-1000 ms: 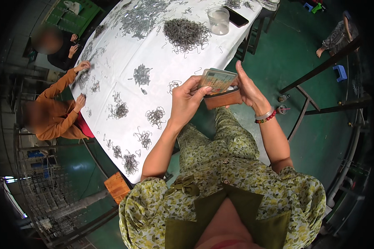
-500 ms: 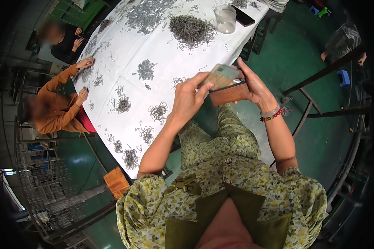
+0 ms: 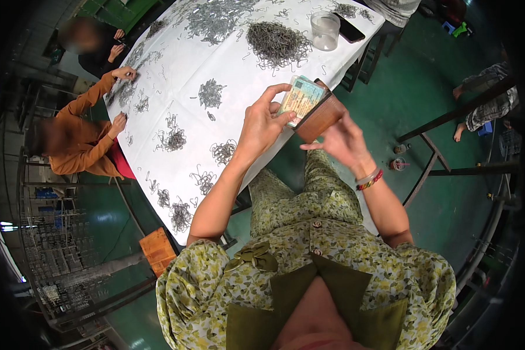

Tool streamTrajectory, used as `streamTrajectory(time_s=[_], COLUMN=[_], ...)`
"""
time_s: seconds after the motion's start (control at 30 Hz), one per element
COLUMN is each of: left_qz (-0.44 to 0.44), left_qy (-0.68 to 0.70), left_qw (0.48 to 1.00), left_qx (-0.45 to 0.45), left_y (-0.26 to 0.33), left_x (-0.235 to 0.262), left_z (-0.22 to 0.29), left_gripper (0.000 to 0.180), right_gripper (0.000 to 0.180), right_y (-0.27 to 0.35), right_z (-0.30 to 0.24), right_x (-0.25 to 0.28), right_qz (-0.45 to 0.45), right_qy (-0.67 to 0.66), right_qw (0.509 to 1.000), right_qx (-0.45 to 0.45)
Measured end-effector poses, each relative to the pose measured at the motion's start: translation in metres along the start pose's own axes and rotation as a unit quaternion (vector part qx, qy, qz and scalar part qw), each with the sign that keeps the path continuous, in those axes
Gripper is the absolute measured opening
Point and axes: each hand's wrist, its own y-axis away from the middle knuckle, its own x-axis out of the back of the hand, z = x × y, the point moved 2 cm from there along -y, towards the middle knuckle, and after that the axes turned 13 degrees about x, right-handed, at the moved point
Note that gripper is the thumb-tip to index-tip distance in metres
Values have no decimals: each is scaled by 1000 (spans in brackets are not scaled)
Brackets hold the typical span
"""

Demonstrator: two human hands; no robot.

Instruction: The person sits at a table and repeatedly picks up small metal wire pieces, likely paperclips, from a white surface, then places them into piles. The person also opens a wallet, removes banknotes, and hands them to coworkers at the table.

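A small stack of green-blue cards [image 3: 302, 96] is pinched between the thumb and fingers of my left hand [image 3: 261, 123], over the table's near edge. Right against the cards is a brown leather wallet [image 3: 322, 118], tilted, with a dark inner edge. My right hand [image 3: 347, 144] grips the wallet from its lower right side, some of its fingers spread beneath it. Part of the cards' lower edge is hidden by the wallet and my left thumb.
A white-covered table [image 3: 157, 99] carries a large heap of metal hooks [image 3: 277, 44] and several smaller piles. A clear plastic tub [image 3: 325, 32] and a black phone [image 3: 349, 27] sit at the far right. Two people work along the left side. A wooden stool [image 3: 156, 251] stands lower left.
The wallet has tilted more upright, and the cards now show their faces more fully beside it. My right hand has shifted lower, its thumb no longer raised above the wallet.
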Motion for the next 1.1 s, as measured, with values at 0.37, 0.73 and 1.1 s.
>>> streamTrajectory(time_s=[0.37,0.73,1.1], left_qz=[-6,22,28], left_qy=[-102,-77,-160], left_qw=[995,996,983], left_qx=[15,-49,-85], left_y=[22,45,25], left_x=[-15,-3,3], left_z=[4,-11,11], left_gripper=[45,41,39], right_gripper=[62,65,65], right_y=[11,22,-5], right_z=[9,17,24], right_x=[-12,-43,-51], right_qz=[-38,-24,1], right_qy=[-57,68,27], right_qw=[995,990,997], right_qx=[72,120,78])
